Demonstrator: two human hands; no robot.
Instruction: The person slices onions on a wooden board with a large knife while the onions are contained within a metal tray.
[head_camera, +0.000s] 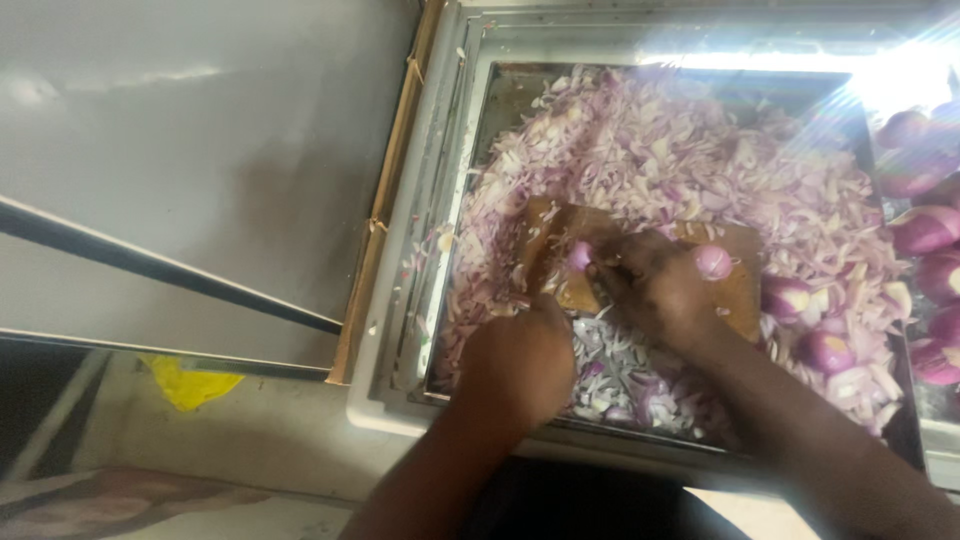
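A wide metal tray (500, 110) sits on the surface, filled almost edge to edge with chopped purple and white onion pieces (680, 150). A brown wooden cutting board (555, 225) lies in the middle of the tray, half buried by the pile.

The right hand (660, 285) rests over the board with its fingers curled down onto a peeled onion (579, 257) at the board's left part; the view is blurred here, so I cannot tell whether it also holds a knife. A second peeled onion (713, 262) shows just beside that hand's knuckles, toward the board's right edge.

The left hand (520, 360) is closed in a loose fist near the tray's front edge, knuckles up, sitting against the chopped pieces just in front of the board's left corner. What it grips, if anything, is hidden.

Whole and halved peeled onions (925, 230) are heaped along the tray's right edge and beyond it, and two more lie among the pieces near the board's right corner.

Left of the tray stands a plain grey panel (200, 150) crossed by a dark bar (170, 270). Below it, near the bottom left, a yellow scrap (190, 382) lies on the pale surface; it looks like a crumpled wrapper or bag.
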